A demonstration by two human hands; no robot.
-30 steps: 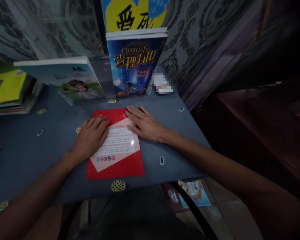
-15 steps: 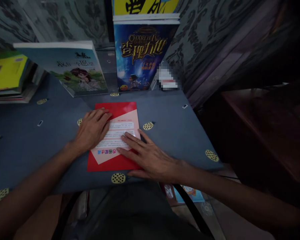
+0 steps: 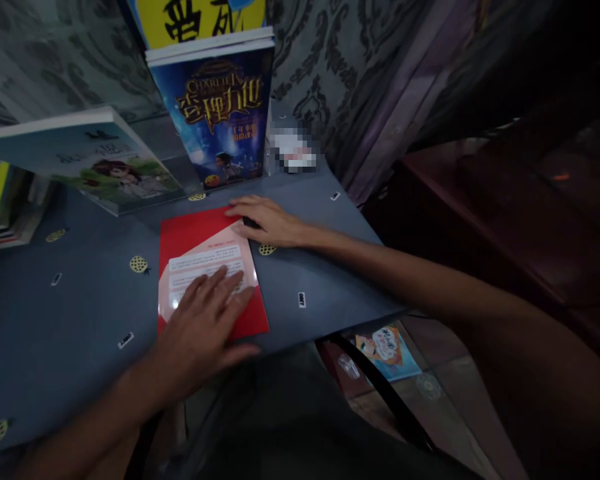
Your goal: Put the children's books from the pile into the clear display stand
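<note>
Red sheet (image 3: 207, 255) looked light and thin, perhaps card-stiff, with a glossy, probably slippery face and corners that might crease; opposite side edges seemed the best hold. It bore a slanting pale pink panel of small print and lay flat on the bench (image 3: 93, 313), in front of the blue book (image 3: 225, 117). The right hand (image 3: 267, 221) rested at its corner near the blue book; the left hand (image 3: 200, 330) lay spread over its end farther from that book. Both hands were apart, clamped on nothing.

Blue book (image 3: 215, 120): "CHARLIE" & "查理九世"; yellow cover (image 3: 205, 23) w/ 2 big chars., "爱死"; red booklet (image 3: 207, 251): print too sm. to read.
</note>
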